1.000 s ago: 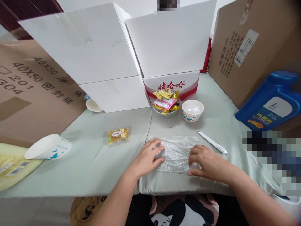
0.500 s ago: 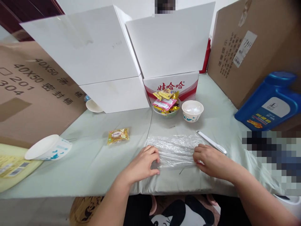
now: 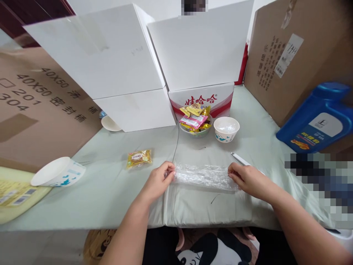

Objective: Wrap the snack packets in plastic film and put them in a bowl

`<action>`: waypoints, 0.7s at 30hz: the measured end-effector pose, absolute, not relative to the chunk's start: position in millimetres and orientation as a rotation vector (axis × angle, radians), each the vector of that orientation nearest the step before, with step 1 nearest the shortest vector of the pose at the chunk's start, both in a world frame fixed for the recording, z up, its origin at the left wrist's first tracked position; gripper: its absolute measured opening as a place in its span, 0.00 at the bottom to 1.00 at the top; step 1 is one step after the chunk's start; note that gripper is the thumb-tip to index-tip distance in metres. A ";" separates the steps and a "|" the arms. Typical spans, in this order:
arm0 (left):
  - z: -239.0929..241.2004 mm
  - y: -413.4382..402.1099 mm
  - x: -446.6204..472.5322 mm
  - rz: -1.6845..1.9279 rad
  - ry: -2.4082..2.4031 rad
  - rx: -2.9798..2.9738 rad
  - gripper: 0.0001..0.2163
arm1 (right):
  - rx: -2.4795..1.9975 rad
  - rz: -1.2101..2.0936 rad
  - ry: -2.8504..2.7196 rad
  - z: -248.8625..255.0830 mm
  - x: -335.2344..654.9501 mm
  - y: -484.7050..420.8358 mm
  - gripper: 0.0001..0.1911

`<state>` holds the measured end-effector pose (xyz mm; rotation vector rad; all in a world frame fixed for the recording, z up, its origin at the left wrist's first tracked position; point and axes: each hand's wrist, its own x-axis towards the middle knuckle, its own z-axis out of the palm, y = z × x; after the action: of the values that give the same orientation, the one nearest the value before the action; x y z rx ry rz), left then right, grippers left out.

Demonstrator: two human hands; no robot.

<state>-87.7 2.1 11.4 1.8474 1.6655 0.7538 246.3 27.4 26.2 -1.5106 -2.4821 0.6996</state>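
Note:
A clear plastic bag (image 3: 204, 175) lies folded into a narrow strip on the pale green cloth (image 3: 110, 191) in front of me. My left hand (image 3: 158, 180) pinches its left end with closed fingers. My right hand (image 3: 245, 178) pinches its right end the same way. A yellow snack packet (image 3: 138, 158) lies to the left of my left hand. Partly behind my right hand lies a white flat stick (image 3: 240, 158).
A bowl of snack packets (image 3: 195, 121) and a white paper bowl (image 3: 226, 129) stand behind the bag. White boxes (image 3: 132, 70) and brown cartons (image 3: 292, 55) wall the back and sides. A blue jug (image 3: 317, 119) leans at right. Another paper bowl (image 3: 57, 172) lies tipped at left.
The bag went from a flat sheet under my palms to a narrow folded strip. Both hands moved away from me and now pinch its two ends.

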 end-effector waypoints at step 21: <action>-2.4 -2.3 -58.7 0.796 1.791 2.547 0.07 | -1.633 0.439 -2.327 5.0 232.3 33.8 0.06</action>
<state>-58.7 -2.3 -2.4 2.5472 1.7915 0.7961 232.3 33.8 5.0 -1.6330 -2.3271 0.4387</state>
